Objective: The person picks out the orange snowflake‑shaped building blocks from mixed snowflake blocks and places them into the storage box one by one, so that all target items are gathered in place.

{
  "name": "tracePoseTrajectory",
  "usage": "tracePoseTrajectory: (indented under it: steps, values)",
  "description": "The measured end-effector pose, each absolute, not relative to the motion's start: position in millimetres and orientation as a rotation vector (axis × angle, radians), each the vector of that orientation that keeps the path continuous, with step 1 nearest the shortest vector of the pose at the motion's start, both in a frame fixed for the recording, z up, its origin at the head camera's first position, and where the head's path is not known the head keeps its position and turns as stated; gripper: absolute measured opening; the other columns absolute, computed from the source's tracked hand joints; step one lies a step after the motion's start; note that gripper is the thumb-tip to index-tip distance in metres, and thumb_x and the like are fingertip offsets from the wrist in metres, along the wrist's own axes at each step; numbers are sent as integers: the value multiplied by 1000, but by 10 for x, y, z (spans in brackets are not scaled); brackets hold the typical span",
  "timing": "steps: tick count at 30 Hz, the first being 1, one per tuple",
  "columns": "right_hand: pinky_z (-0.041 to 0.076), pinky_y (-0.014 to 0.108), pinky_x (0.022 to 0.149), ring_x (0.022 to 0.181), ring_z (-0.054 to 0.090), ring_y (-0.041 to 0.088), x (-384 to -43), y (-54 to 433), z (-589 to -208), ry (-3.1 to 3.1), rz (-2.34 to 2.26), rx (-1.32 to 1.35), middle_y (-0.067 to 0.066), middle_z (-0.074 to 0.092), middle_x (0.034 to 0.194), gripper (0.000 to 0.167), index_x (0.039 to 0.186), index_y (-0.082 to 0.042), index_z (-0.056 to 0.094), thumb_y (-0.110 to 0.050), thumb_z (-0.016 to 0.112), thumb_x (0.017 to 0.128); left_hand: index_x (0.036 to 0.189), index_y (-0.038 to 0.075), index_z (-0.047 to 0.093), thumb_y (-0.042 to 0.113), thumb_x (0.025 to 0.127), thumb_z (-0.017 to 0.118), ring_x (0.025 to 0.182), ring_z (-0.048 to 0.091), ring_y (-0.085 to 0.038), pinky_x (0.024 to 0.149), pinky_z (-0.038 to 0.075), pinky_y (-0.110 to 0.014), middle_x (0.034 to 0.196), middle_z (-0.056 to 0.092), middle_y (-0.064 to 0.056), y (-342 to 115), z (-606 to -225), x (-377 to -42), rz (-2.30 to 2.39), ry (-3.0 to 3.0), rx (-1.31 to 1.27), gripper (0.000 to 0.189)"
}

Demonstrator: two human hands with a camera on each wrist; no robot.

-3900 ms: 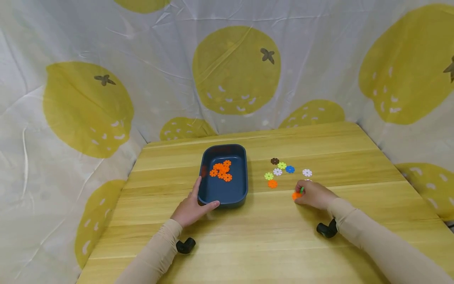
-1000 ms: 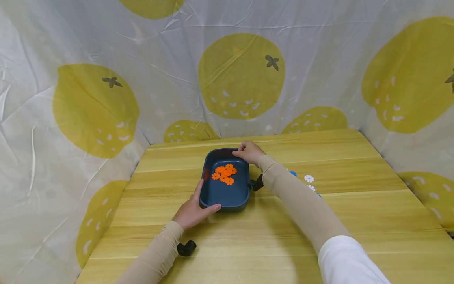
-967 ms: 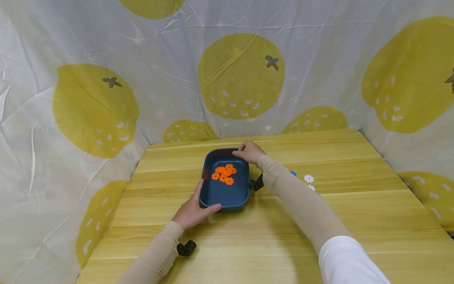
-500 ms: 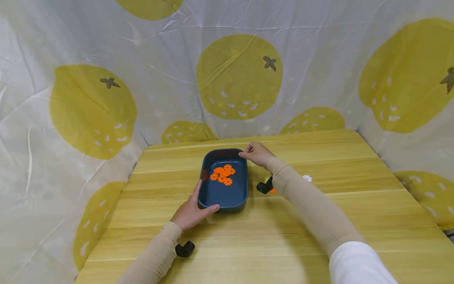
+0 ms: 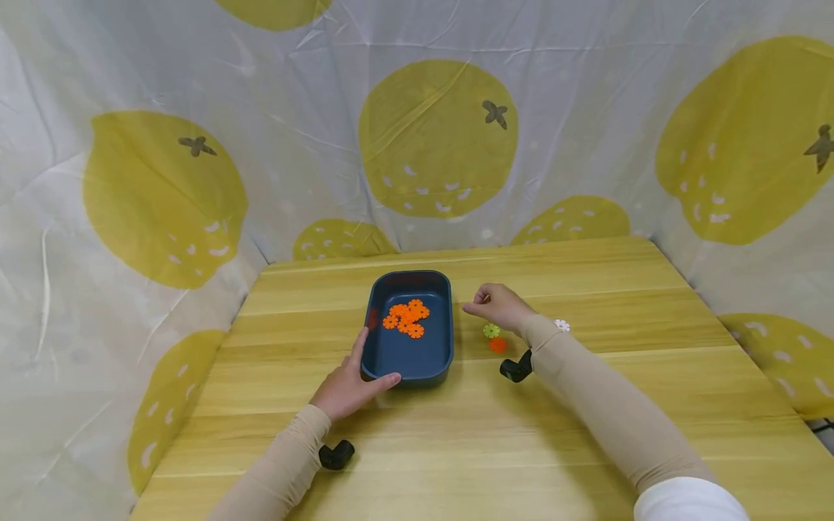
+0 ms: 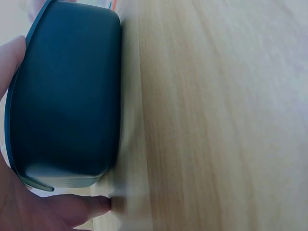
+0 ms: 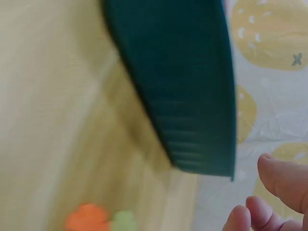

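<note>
A dark blue rectangular box [image 5: 407,365] stands on the table with several orange flower-shaped plastic discs [image 5: 408,316] heaped inside. My left hand [image 5: 344,388] grips its near left corner, thumb over the near rim and fingers along the left side; the left wrist view shows the box wall [image 6: 67,86] close up. Right of the box, my right hand [image 5: 502,307] is over the table with fingers loosely bent. In the right wrist view its thumb [image 7: 284,180] and fingers are apart with nothing between. Just below it lie a yellow-green disc [image 5: 491,331] and an orange disc [image 5: 498,345].
A white disc [image 5: 562,325] shows beyond the right forearm, which covers part of the table. A black wrist camera [image 5: 517,367] hangs under the right wrist, another [image 5: 337,456] by the left. A lemon-print cloth [image 5: 436,137] walls the wooden table [image 5: 417,463].
Earlier my right hand held an orange disc at the right, then reached the box's far right corner. Now it has drawn back rightward, uncovering two discs. My left hand stays on the box.
</note>
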State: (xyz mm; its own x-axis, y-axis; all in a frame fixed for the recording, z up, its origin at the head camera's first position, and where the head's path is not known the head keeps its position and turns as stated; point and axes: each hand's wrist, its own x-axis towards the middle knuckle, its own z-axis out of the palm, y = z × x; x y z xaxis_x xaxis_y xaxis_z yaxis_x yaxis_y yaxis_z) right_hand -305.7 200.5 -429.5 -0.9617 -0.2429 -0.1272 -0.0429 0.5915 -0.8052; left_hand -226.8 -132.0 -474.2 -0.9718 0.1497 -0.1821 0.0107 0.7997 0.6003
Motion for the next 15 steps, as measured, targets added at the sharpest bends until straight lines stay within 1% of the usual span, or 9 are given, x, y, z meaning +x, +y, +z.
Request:
tracePoseTrajectory:
  steps: [2,5,7,9,13,15]
  values:
    - [36,29,60,64,41,15,-3005,2053,-4349,2586,-1300,-227,5,52,87,28,94,-6,55,-30,68,98,164,36,-1,78,77,68,129,56,-51,101,49,-64,161,35,-26,-1324,-4738,-2273,918,2768,132,118]
    - [36,29,60,65,42,16,-2931,2120,-4433,2599,-1240,-210,7,54,90,28,94,-6,56,-31,69,98,164,36,-1,78,78,68,127,58,-52,100,49,-64,161,35,-28,-1328,-4733,-2278,914,2764,132,118]
    - [36,29,60,65,42,16,-2888,2160,-4489,2619,-1192,-184,8,57,94,29,93,-7,56,-32,70,96,164,36,-2,77,79,68,127,57,-52,100,49,-65,161,34,-29,-1329,-4731,-2281,917,2757,136,118]
    - [36,29,61,65,42,16,-2856,2193,-4539,2647,-1128,-163,8,57,93,30,93,-7,55,-33,71,95,164,36,-2,77,79,67,129,56,-53,101,48,-65,161,34,-28,-1325,-4729,-2286,916,2754,133,117]
    - [37,28,63,66,43,15,-2821,2242,-4624,2688,-1019,-127,2,53,82,33,89,-8,53,-33,73,93,164,36,-3,78,79,67,129,55,-53,102,48,-66,161,33,-29,-1322,-4726,-2293,910,2753,130,117]
    - [36,27,62,67,43,14,-2810,2260,-4660,2697,-966,-121,0,49,76,34,86,-8,51,-33,74,92,163,37,-3,79,79,66,129,55,-53,101,48,-65,161,33,-29,-1320,-4724,-2293,903,2755,126,117]
